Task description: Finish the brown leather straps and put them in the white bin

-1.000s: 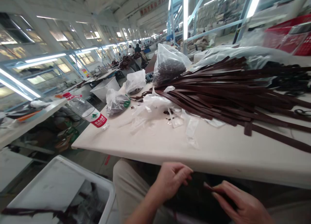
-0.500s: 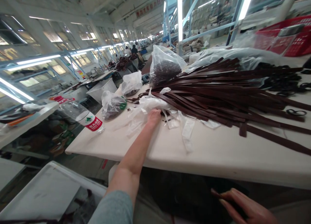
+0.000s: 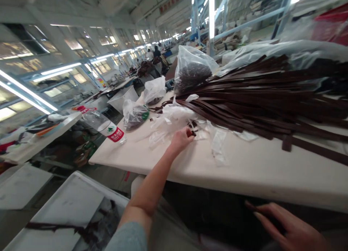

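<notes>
My left hand (image 3: 181,139) reaches over the cream-covered table (image 3: 152,158), its fingers pinched on a small dark brown piece (image 3: 193,133). Just beyond it lies a crumpled white plastic bag (image 3: 174,116) with more small dark pieces at its opening. At the lower right, below the table edge, my right hand (image 3: 289,225) is closed, with the end of a dark brown strip (image 3: 250,205) sticking out between thumb and fingers. A wide bundle of long dark brown strips (image 3: 244,102) is spread across the right of the table.
Clear bags of dark pieces, one large (image 3: 193,71) and one small (image 3: 133,115), stand at the back. A big plastic bottle (image 3: 104,126) leans at the table's left corner. A white bin (image 3: 62,204) holding brown scraps is at lower left.
My left hand has drawn back a little from the white bag, with a small dark piece now showing in its fingers. My right hand still grips the strip; the view has shifted slightly.
</notes>
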Motion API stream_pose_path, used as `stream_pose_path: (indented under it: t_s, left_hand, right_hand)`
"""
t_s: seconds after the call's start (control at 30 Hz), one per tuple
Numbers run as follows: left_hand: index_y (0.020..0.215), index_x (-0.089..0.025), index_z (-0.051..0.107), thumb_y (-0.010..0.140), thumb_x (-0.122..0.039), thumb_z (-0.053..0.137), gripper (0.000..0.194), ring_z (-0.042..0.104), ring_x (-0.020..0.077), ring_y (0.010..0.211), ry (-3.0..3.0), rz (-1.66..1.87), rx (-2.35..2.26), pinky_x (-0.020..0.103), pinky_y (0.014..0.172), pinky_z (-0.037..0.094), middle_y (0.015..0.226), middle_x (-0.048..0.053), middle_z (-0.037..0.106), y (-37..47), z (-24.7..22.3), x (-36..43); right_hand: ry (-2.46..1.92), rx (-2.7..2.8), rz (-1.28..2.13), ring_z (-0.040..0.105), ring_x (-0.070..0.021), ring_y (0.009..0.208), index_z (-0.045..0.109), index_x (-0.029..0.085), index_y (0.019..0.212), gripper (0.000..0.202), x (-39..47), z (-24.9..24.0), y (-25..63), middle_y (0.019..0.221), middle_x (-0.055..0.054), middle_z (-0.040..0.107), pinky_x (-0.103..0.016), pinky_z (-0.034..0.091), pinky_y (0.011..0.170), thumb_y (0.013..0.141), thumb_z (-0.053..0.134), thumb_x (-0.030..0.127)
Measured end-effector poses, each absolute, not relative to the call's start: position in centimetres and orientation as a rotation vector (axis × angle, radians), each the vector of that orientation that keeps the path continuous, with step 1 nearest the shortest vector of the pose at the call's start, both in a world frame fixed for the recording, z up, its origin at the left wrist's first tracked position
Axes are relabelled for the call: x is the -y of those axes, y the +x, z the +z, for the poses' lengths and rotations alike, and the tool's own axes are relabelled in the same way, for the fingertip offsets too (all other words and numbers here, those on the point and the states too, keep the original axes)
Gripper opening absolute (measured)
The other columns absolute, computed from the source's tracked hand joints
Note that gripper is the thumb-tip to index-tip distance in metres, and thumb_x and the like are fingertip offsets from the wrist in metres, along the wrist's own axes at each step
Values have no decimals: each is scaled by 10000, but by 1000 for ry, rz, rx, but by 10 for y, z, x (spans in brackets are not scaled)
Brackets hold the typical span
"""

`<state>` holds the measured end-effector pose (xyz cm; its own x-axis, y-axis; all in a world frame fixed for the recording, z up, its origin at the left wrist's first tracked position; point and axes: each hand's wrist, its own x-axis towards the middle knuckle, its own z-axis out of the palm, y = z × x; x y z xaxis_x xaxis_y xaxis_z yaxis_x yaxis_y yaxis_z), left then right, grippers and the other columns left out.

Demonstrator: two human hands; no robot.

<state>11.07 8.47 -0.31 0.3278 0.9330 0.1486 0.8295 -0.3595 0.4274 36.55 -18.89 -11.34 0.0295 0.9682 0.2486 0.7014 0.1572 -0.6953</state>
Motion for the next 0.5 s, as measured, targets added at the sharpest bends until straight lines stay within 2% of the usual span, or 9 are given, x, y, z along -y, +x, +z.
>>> stream_pose_path:
  t_s: [0.17,0.3,0.5]
  left_hand:
    - [864,-178,726,834,-158,636,97,618,166,762,2494,534,-1449,268,745,471,826,44,683,114,-9,-43]
    - [958,-195,746,847,-123,627,178,636,163,778,2558,504,-1362,268,773,485,889,53,690,113,-10,-37]
    - [964,-179,686,812,-135,693,158,633,146,730,2415,651,-1432,269,755,491,855,18,686,104,-12,-35]
  right_hand:
    - [-1662,1744,524,692,-191,682,702,254,881,376,187,-86,357,818,-4,713,-290,516,598,959,487,551]
    - [-1669,1774,511,670,-195,649,685,248,869,373,188,-88,355,790,-11,690,-307,481,575,972,468,533]
    - [-1629,1780,447,668,-190,635,676,236,872,370,192,-93,354,770,-8,677,-309,469,563,997,459,508]
